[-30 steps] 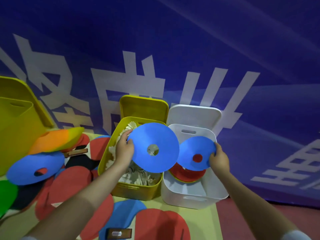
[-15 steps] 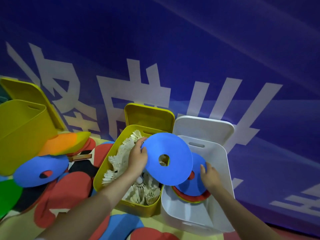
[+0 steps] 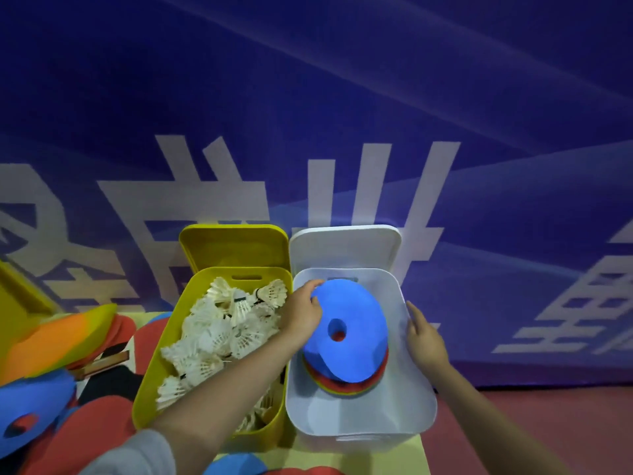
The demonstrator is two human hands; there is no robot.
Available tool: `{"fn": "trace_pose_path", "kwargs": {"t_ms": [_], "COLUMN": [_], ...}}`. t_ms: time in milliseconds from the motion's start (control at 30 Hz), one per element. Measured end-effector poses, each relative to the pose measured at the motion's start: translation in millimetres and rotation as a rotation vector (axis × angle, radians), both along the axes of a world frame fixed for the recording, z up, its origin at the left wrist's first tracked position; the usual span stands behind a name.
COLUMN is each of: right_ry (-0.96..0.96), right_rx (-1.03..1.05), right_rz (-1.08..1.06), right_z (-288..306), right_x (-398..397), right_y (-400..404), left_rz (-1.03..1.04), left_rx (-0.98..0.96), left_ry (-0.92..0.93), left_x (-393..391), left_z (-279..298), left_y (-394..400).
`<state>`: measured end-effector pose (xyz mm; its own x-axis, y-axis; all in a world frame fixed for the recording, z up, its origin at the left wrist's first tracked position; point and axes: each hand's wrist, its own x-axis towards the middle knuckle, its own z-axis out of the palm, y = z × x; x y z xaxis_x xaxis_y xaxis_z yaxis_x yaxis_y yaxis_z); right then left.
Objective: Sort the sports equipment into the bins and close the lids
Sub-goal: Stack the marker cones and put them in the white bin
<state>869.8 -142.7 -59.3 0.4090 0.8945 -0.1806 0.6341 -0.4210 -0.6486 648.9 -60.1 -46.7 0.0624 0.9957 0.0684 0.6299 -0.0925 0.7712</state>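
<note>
My left hand (image 3: 303,315) grips the left edge of a blue disc cone (image 3: 359,320) and holds it tilted on a stack of red, yellow and blue disc cones (image 3: 346,383) inside the white bin (image 3: 419,402). My right hand (image 3: 423,337) rests with straight fingers on the white bin's right wall and holds nothing. The white lid (image 3: 344,246) stands open behind the bin. To its left, the yellow bin (image 3: 156,368) holds several white shuttlecocks (image 3: 219,334), with its yellow lid (image 3: 234,246) open.
Loose gear lies on the table at the left: an orange-yellow disc (image 3: 58,341), a blue disc cone (image 3: 29,411), and red and black paddles (image 3: 85,430). Another yellow bin (image 3: 13,293) stands at the far left. A blue banner wall (image 3: 342,114) rises behind the bins.
My left hand carried its blue disc from over the yellow bin into the white bin. My right hand let go of its blue disc on the stack and moved to the bin's right wall.
</note>
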Motion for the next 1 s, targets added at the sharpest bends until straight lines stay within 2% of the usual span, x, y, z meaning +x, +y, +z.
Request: {"fn": "trace_pose_path", "kwargs": {"t_ms": [333, 433, 500, 667, 767, 867, 1000], "right_ry": [-0.064, -0.068, -0.077, -0.069, -0.057, -0.086, -0.183], "right_rx": [0.083, 0.082, 0.075, 0.064, 0.064, 0.101, 0.267], "right_rz": [-0.012, -0.026, -0.020, -0.006, -0.011, 0.013, 0.000], "right_z": [-11, -13, -11, -5, -2, 4, 22], "right_x": [3, -2, -4, -3, -7, -12, -36], "right_y": [5, 7, 7, 3, 0, -4, -7], "left_rz": [0.006, -0.016, 0.001, -0.002, -0.037, -0.086, -0.135], "left_rx": [-0.125, -0.199, -0.280, -0.369, -0.257, -0.147, -0.067], "left_ry": [0.150, 0.354, 0.414, 0.327, 0.251, 0.042, -0.176], "left_x": [23, 26, 31, 32, 21, 5, -31], "left_z": [-58, -71, -69, -52, -36, -16, 18], "left_y": [19, 19, 19, 8, -7, -23, -40]}}
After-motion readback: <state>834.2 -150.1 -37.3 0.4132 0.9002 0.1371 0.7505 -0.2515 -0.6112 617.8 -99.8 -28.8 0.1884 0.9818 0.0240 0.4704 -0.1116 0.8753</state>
